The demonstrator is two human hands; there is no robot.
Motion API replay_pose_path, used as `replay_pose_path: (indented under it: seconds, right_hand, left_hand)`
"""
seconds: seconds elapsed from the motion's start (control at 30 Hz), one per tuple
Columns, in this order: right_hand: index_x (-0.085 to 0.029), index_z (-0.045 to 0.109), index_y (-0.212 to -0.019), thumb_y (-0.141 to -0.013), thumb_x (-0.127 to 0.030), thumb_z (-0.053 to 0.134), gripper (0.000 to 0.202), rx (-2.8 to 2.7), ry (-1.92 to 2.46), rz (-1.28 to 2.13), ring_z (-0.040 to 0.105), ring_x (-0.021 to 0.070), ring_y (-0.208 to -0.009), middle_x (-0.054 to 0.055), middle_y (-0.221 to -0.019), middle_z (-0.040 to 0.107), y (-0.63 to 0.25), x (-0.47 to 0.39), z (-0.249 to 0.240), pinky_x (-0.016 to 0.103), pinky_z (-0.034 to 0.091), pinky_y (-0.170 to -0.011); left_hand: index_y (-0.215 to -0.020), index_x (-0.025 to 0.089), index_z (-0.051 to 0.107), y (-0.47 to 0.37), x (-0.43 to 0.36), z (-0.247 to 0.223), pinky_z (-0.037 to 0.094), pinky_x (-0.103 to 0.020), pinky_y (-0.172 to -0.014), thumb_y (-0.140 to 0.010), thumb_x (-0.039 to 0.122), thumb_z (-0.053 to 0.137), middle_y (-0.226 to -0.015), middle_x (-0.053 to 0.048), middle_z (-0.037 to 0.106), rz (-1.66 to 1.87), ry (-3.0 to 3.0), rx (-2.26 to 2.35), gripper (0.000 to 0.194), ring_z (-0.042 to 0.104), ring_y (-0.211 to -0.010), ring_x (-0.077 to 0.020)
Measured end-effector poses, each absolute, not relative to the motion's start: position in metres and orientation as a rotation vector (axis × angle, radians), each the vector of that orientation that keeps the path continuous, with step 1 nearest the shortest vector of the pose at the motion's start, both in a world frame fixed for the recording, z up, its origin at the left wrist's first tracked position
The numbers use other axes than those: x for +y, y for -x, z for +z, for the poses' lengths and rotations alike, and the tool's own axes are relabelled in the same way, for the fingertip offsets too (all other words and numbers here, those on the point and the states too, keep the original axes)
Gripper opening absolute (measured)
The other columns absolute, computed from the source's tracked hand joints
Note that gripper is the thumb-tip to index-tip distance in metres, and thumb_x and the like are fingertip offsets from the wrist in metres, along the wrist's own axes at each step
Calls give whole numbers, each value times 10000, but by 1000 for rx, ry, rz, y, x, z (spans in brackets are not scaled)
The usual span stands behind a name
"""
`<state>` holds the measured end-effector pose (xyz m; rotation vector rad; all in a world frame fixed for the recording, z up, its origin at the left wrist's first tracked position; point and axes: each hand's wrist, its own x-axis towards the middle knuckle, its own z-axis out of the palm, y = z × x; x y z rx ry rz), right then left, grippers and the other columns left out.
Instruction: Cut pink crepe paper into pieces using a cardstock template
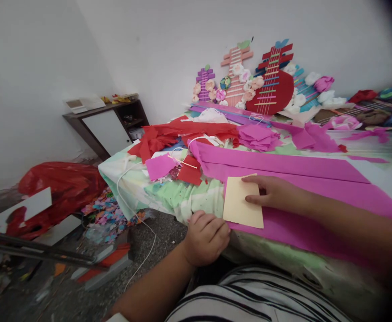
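A cream paper rectangle lies over the left edge of a large magenta sheet on the table. My right hand rests on that cream paper from the right, thumb and forefinger apart and both on its upper face. Curled into a fist, my left hand sits at the table's front edge, just below and left of the paper's lower corner. Whatever its fingers may hold is hidden. A folded magenta strip runs along the top of the sheet.
Red crepe paper, a magenta scrap and a white cord crowd the table. Lute-shaped crafts lean on the wall. At left stand a low cabinet, a red plastic bag and colourful scraps on the floor.
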<state>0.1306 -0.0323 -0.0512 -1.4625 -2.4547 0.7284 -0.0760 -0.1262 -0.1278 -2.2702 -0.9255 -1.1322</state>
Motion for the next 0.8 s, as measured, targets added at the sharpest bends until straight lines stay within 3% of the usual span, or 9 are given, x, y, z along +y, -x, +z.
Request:
replay_pose_path:
  seconds: [0.6, 0.8]
  right_hand:
    - [-203, 456, -1204, -644, -504, 524, 639, -2483, 1483, 719, 568, 185, -750, 46, -923, 617, -134, -26, -56, 298, 438, -660]
    - [-205, 454, -1209, -653, -474, 524, 621, -2552, 1431, 586, 563, 213, -835, 61, -1051, 592, -133, -23, -61, 324, 429, -725]
  left_hand:
    - [-761, 165, 550, 77, -125, -128, 387, -342, -688, -686, 164, 563, -697, -2, 626, -1173, 2225, -938, 76, 511, -679, -146]
    - [-880, 163, 560, 73, -126, -122, 397, -399, -790, -705, 211, 531, -899, -55, 643, -1168, 2310, -976, 184, 533, -901, -216]
